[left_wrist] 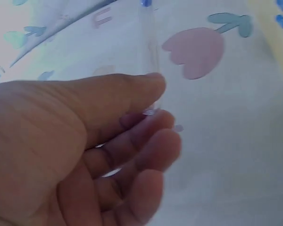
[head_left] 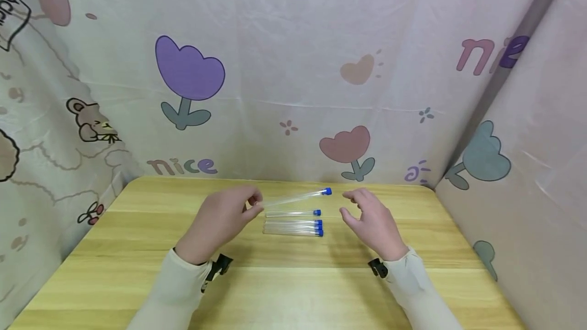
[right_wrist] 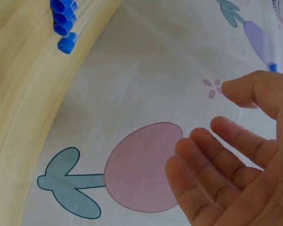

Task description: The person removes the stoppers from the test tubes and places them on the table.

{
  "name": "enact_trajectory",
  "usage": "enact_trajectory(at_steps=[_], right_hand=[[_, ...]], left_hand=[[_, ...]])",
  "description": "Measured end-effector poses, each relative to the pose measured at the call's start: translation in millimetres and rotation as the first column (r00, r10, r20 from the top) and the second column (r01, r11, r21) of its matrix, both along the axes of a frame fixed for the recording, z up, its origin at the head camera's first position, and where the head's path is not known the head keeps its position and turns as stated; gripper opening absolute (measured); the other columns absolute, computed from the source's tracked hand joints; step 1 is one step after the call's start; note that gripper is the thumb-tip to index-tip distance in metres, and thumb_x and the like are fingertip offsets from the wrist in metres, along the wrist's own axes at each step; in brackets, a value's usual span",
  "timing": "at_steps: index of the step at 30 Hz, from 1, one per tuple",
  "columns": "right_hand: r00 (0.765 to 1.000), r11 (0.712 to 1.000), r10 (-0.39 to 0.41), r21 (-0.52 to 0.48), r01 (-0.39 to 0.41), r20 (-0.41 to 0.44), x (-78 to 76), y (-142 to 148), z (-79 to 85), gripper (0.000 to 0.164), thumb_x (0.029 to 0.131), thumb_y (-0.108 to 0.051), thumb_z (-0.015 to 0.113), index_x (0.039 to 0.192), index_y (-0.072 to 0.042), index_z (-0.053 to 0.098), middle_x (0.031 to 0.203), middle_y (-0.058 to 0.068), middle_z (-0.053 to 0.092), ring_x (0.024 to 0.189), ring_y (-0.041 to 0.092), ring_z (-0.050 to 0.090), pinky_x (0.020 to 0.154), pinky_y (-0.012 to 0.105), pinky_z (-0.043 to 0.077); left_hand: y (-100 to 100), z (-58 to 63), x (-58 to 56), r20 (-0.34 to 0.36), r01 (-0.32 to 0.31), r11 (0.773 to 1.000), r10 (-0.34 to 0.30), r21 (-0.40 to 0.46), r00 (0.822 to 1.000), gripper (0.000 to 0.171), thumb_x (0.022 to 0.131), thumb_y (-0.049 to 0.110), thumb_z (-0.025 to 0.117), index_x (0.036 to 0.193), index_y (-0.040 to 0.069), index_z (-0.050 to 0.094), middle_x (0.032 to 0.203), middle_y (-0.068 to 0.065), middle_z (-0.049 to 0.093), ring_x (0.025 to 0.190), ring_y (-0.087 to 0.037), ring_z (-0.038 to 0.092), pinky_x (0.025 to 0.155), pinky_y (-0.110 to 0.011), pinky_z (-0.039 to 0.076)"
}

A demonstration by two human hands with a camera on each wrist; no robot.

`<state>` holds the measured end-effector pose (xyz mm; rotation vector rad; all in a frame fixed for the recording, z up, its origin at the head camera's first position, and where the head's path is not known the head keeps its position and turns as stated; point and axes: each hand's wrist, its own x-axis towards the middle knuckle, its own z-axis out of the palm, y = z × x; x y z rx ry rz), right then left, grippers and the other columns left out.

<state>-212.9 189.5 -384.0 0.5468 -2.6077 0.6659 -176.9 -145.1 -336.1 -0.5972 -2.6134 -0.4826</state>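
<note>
Between thumb and fingertips, my left hand (head_left: 229,220) pinches the clear end of a slim test tube (head_left: 295,198) with a blue cap. The tube is raised off the table and its cap points right. In the left wrist view the same tube (left_wrist: 148,42) runs upward from the thumb. My right hand (head_left: 373,223) hovers to the right of that cap, fingers spread and slightly bent, touching nothing. Below the raised tube, one capped tube (head_left: 291,214) lies by itself, and a row of several more tubes (head_left: 293,227) lies nearer me, blue caps to the right.
The wooden table (head_left: 284,294) reaches back to a printed curtain (head_left: 275,65), which also hangs along both sides. Blue caps (right_wrist: 61,18) of the lying tubes show near the table edge in the right wrist view. A small black camera is strapped at each wrist.
</note>
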Motion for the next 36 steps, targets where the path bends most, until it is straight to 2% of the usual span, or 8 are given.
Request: enact_trajectory(at_steps=[2,5,9,15,23,26,31,36], right_hand=[[1.000,1.000,0.006,-0.029,-0.006,-0.017,-0.3,0.0,-0.1,0.043,0.093,-0.022,0.077,0.131,-0.007,0.064,0.123,0.008,0.064,0.108,0.026,0.065,0.083,0.044,0.059],[0.999,0.996,0.010,-0.092,-0.013,-0.034,0.4,0.4,0.9,0.056,0.091,-0.021,0.081,0.139,-0.007,0.057,0.129,0.010,0.058,0.110,0.028,0.064,0.085,0.045,0.058],[0.999,0.979,0.035,-0.199,-0.033,0.005,3.1,-3.0,5.7,0.063,0.091,-0.022,0.082,0.145,-0.010,0.052,0.130,0.008,0.057,0.101,0.024,0.064,0.082,0.042,0.058],[0.990,0.931,0.141,-0.343,-0.124,0.027,9.2,-13.6,14.3,0.066,0.092,-0.019,0.081,0.150,-0.016,0.049,0.119,0.001,0.066,0.074,0.012,0.058,0.063,0.028,0.052],[0.975,0.918,0.202,-0.330,-0.222,-0.094,16.5,-20.7,37.1,0.048,0.094,-0.010,0.078,0.138,-0.012,0.059,0.113,-0.004,0.068,0.075,0.008,0.058,0.064,0.023,0.053],[0.961,0.947,0.205,-0.212,-0.243,-0.186,19.8,-19.5,40.4,0.037,0.092,-0.008,0.079,0.127,-0.010,0.066,0.105,-0.004,0.068,0.073,0.006,0.056,0.061,0.022,0.052],[0.909,0.973,0.220,0.016,-0.229,-0.353,25.1,-15.0,42.5,0.023,0.089,-0.007,0.081,0.110,-0.012,0.072,0.100,-0.003,0.069,0.072,0.004,0.059,0.057,0.022,0.051],[0.880,0.969,0.242,0.059,-0.239,-0.410,28.8,-14.3,45.6,0.025,0.086,-0.003,0.082,0.110,-0.009,0.074,0.105,0.000,0.070,0.071,0.006,0.062,0.057,0.023,0.053]], left_hand=[[-1.7,1.5,-2.1,-0.109,0.016,1.000,-0.016,0.005,0.994,0.008,0.094,0.022,0.077,0.093,0.018,0.071,0.082,0.009,0.066,0.057,-0.002,0.047,0.049,-0.021,0.038],[-4.2,-0.6,-8.0,-0.280,0.066,0.998,-0.057,0.023,0.958,0.011,0.093,0.022,0.079,0.097,0.014,0.073,0.084,0.005,0.068,0.058,-0.002,0.051,0.046,-0.018,0.034],[-7.5,-2.5,-12.2,-0.388,0.126,0.991,-0.098,0.048,0.917,0.016,0.088,0.021,0.083,0.098,0.012,0.074,0.086,0.004,0.069,0.057,-0.002,0.052,0.044,-0.015,0.034],[-10.0,-0.7,-12.7,-0.380,0.143,0.989,-0.119,0.035,0.917,0.019,0.085,0.018,0.086,0.098,0.012,0.074,0.089,0.003,0.070,0.058,-0.002,0.052,0.047,-0.016,0.038],[-7.4,-2.3,-10.9,-0.354,0.145,0.989,-0.127,0.024,0.926,0.019,0.086,0.020,0.086,0.098,0.012,0.074,0.090,0.004,0.071,0.058,-0.002,0.053,0.049,-0.016,0.042],[-6.0,-2.9,-8.9,-0.351,0.151,0.988,-0.133,0.024,0.927,0.019,0.086,0.020,0.086,0.098,0.012,0.073,0.091,0.004,0.071,0.058,-0.002,0.053,0.050,-0.016,0.042],[-3.0,-0.5,-5.2,-0.371,0.188,0.982,-0.171,0.010,0.913,0.020,0.084,0.018,0.087,0.099,0.012,0.073,0.091,0.005,0.071,0.059,-0.002,0.052,0.051,-0.018,0.044],[0.6,3.1,-1.0,-0.382,0.201,0.979,-0.193,-0.020,0.904,0.021,0.084,0.016,0.086,0.098,0.011,0.072,0.088,0.004,0.070,0.060,-0.003,0.053,0.052,-0.019,0.046]])
